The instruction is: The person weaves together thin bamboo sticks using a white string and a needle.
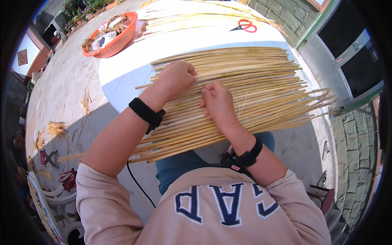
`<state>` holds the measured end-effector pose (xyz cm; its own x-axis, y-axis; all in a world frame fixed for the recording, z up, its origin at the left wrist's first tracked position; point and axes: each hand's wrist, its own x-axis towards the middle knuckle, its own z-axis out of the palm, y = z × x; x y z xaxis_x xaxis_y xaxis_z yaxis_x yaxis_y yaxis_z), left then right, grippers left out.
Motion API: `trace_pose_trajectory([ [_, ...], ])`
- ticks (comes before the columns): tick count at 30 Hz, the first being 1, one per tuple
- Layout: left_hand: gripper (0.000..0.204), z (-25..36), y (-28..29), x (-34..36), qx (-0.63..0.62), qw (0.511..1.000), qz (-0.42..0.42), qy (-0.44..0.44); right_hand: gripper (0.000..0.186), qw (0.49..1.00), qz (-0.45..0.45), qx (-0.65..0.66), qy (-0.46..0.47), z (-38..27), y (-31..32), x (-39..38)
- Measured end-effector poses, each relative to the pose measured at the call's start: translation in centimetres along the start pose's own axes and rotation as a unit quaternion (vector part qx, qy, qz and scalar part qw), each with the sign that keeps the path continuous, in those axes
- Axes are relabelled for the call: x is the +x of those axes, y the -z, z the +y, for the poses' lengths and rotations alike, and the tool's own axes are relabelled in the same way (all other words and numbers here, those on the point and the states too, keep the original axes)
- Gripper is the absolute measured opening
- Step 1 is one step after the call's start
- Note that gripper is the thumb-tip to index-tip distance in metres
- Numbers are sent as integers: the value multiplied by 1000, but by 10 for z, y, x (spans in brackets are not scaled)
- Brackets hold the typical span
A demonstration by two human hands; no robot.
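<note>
Rows of long yellow straw stalks point(261, 77) lie side by side as a mat across the near part of the white round table point(118, 90). My left hand point(175, 77) is closed over the upper middle of the stalks, fingertips pinched; what they hold is too small to make out. Just right of it and lower, my right hand point(216, 104) is closed with thumb and forefinger pinched on a thin white thread point(241, 107), which trails loosely over the stalks. Red-handled scissors point(247, 25) lie farther back on the table.
An orange basin point(128, 32) holding bundles sits at the back left, with more loose stalks point(196, 16) along the back. Straw scraps point(57, 128) and a small stool point(48, 157) are on the ground at left. A door point(341, 53) and stone wall point(351, 147) stand at right.
</note>
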<state>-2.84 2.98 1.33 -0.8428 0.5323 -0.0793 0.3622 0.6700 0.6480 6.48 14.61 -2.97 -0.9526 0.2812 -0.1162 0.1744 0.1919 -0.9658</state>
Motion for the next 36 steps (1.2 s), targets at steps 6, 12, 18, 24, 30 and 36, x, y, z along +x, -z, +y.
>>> trace_pose_trajectory([
  [6, 20, -6, -5, 3, -22, 1000, 4, 5, 9, 1000, 14, 13, -5, -2, -1, -3],
  [12, 20, -5, -7, 2, -44, 998, -1, 34, 8, 999, 27, 18, -6, -3, 0, -5],
  [18, 20, -7, -8, -3, -40, 999, 6, 7, 6, 999, 44, 30, -5, -1, 0, -5],
  [24, 19, -5, -8, -5, -46, 999, 4, -14, 8, 999, 48, 16, 11, 3, -2, -4],
  [30, 19, -3, -10, -8, -48, 999, 2, -14, 8, 999, 50, 21, 2, 3, -2, -4],
  [36, 20, -11, -12, -5, -6, 999, 14, -51, 9, 1000, 30, 8, 4, -1, -1, -2],
])
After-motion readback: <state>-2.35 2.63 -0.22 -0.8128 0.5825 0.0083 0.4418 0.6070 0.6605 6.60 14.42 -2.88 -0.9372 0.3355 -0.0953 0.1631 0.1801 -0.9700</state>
